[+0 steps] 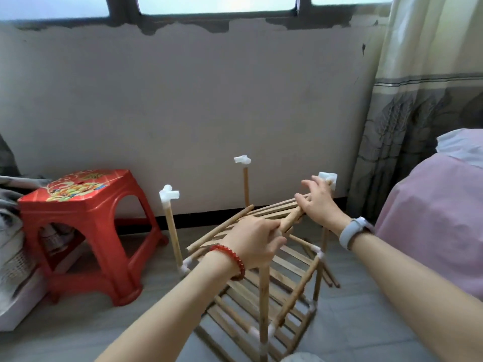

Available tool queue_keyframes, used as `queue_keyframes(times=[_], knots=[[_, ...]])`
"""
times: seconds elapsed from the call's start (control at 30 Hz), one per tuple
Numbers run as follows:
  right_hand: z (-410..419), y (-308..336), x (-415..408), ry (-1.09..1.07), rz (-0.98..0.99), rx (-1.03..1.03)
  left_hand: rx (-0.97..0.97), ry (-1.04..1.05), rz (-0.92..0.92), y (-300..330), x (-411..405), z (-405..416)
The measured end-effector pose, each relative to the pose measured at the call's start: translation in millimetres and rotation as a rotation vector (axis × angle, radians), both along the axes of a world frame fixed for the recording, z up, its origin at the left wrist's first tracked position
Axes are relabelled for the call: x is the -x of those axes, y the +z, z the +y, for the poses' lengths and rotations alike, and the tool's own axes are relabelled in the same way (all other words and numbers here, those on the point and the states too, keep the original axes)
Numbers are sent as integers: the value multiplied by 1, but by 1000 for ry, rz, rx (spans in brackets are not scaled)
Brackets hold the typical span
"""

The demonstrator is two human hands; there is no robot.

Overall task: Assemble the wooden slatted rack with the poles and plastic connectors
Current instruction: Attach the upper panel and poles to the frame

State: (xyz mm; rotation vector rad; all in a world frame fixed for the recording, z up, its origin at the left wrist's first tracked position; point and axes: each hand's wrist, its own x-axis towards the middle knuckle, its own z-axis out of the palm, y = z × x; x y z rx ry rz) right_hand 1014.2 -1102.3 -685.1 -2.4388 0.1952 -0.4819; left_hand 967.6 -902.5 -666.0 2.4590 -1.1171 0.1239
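Observation:
A partly built wooden rack (285, 291) stands on the floor, its lower slatted shelves joined by white plastic connectors. Upright poles rise from it; the left pole (173, 236) and the far pole (245, 189) each carry a white connector (169, 195) on top. A loose slatted shelf (271, 212) lies tilted across the top. My left hand (252, 244) grips the near end of that shelf's side pole, above the front upright. My right hand (317, 202) rests on the shelf's far end, fingers spread toward the right connector (328, 178).
A red plastic stool (86, 231) stands to the left. A pink-covered bed (431, 223) lies to the right, under a curtain. The wall runs close behind the rack. Cloth and a white box sit at the far left.

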Motion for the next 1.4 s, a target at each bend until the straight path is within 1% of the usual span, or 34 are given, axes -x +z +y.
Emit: queue_keyframes(times=[0.03,0.07,0.1,0.13,0.2,0.27,0.3,0.33,0.37,0.4,0.43,0.47,0.5,0.53,0.57,0.63,0.7,0.77,0.83,0.97,1.07,1.13,1.2,1.3,1.4], knots=[[-3,3,5,-43,33,-125,19,11,17,1,1,-12],[-6,6,10,-69,42,-309,41,24,52,2,0,-24],[-7,9,18,-74,62,-497,59,37,95,4,0,-37],[-10,11,26,-67,75,-632,63,44,143,5,-1,-49],[-16,14,42,-62,90,-673,67,3,262,8,-3,-68],[-21,17,58,-90,67,-615,88,-90,435,9,-4,-77],[-21,19,65,-106,73,-556,87,-122,501,9,-5,-77],[-21,19,70,-118,84,-447,82,-121,518,8,-9,-73],[-18,20,74,-130,72,-273,95,-93,480,6,-12,-65],[-11,21,79,-138,5,-68,129,-41,391,1,-16,-54],[-1,22,83,-125,-127,122,196,26,270,-5,-19,-42],[13,24,87,-84,-286,263,287,94,149,-12,-22,-26],[30,26,89,-26,-419,344,376,166,31,-19,-24,-8],[46,25,89,37,-496,388,448,245,-69,-26,-25,10],[62,21,86,102,-492,421,498,329,-147,-33,-26,27],[91,3,72,209,-306,523,554,498,-222,-44,-29,61],[114,-25,49,239,-80,678,584,614,-238,-54,-33,90],[128,-50,31,250,124,817,603,642,-197,-61,-40,110],[138,-72,14,254,213,913,593,597,-96,-65,-50,123],[151,-97,-12,259,255,1011,553,426,87,-66,-75,131],[154,-106,-30,261,305,1033,548,373,176,-61,-95,133],[153,-106,-40,255,329,989,558,372,202,-58,-103,134],[151,-103,-44,247,311,920,608,366,226,-58,-107,136],[143,-92,-43,233,247,823,692,346,280,-62,-108,142],[134,-73,-39,224,131,741,754,298,281,-67,-103,146]])
